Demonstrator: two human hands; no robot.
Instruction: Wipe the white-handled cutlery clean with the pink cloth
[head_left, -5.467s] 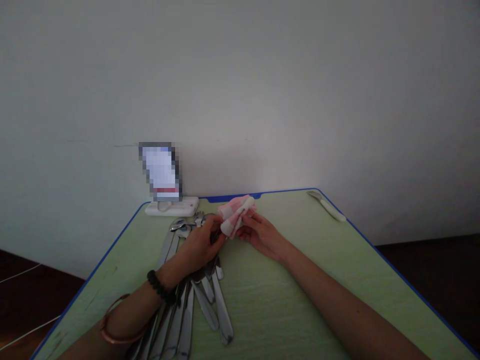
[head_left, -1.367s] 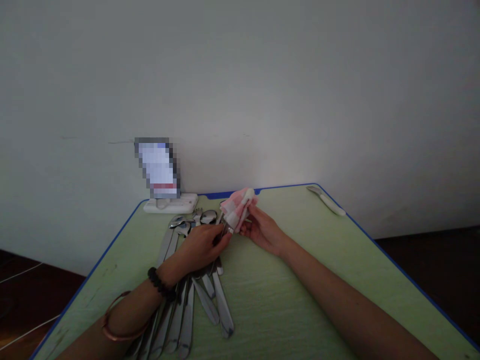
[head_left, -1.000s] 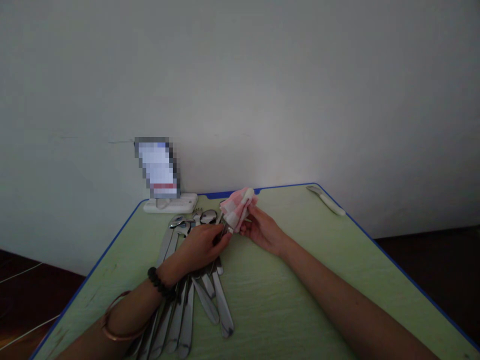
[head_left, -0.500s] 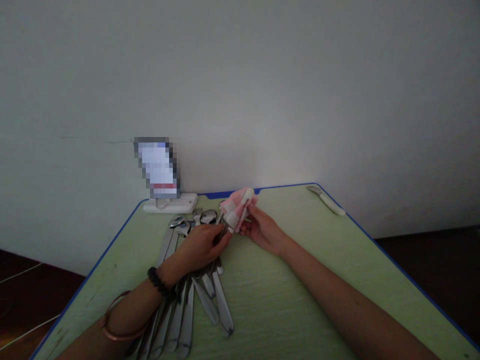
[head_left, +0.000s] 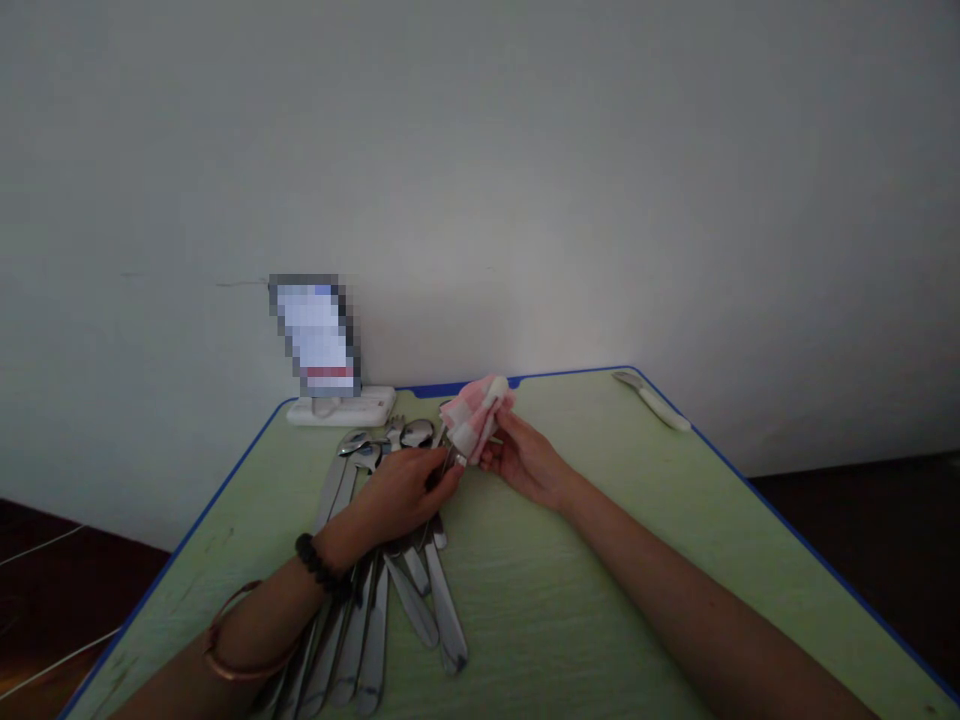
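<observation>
A crumpled pink-and-white checked cloth [head_left: 476, 420] is pinched in my right hand [head_left: 531, 462], over the middle of the table. My left hand [head_left: 409, 490] is closed on a thin piece of metal cutlery [head_left: 450, 460], whose far part goes under the cloth, so its kind is hidden. Below and around my left hand lies a pile of steel cutlery [head_left: 367, 640], handles toward me. Spoon bowls [head_left: 417, 433] and a fork [head_left: 394, 428] show at the pile's far end. My left forearm covers part of the pile.
A phone [head_left: 315, 335] with a blurred screen leans on a white stand [head_left: 341, 407] at the back left. A white-handled utensil [head_left: 664, 408] lies by the right back edge. The green table [head_left: 570, 620] has a blue rim and meets a grey wall [head_left: 525, 180].
Almost nothing differs; both hands, the cloth and the cutlery keep nearly the same places.
</observation>
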